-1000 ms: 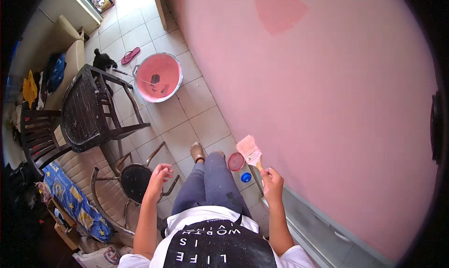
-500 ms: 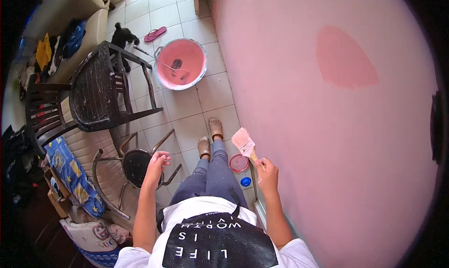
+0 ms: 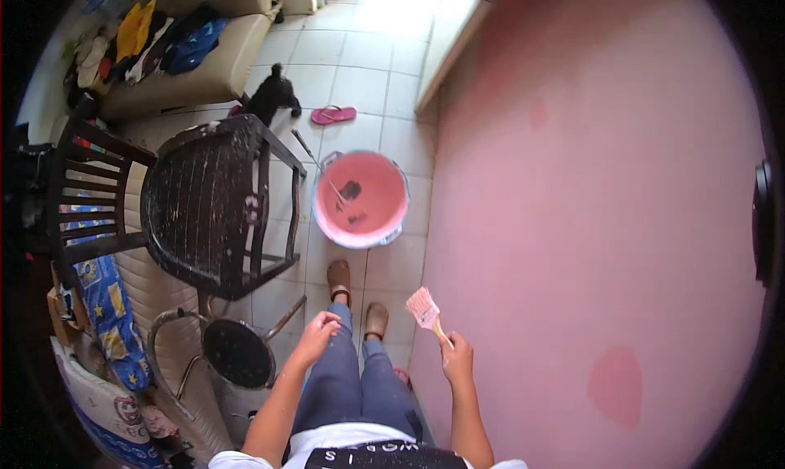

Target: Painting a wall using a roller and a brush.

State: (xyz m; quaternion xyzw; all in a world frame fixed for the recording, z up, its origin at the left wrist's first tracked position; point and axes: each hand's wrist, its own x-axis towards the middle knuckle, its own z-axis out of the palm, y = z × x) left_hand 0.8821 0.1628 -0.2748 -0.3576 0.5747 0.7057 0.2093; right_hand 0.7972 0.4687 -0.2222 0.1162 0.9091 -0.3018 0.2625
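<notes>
My right hand point(image 3: 457, 358) is closed round the wooden handle of a paintbrush point(image 3: 423, 307), held beside the pink wall point(image 3: 523, 256). Its wide bristles point up and away from me and are coated in pink paint. Nothing shows in my left hand point(image 3: 320, 332), which hangs in front of my left thigh with its fingers loosely bent and apart. Ahead of my feet stands a round tub point(image 3: 401, 224), its inside pink with dark patches. A thin metal rod with a dark handle point(image 3: 302, 145) leans out over its rim.
A dark wooden chair point(image 3: 200, 203) and a round black-topped stool point(image 3: 239, 353) stand at left. Beyond the tub are a pink flip-flop point(image 3: 333, 115) and a small black dog point(image 3: 273, 97). A beige sofa point(image 3: 188, 80) holds clothes. One darker pink patch point(image 3: 616, 387) marks the wall.
I have stepped forward along the wall. The tub, chair and flip-flop now lie nearer, and the darker wall patch has dropped back beside me. The brush stays in my right hand.
</notes>
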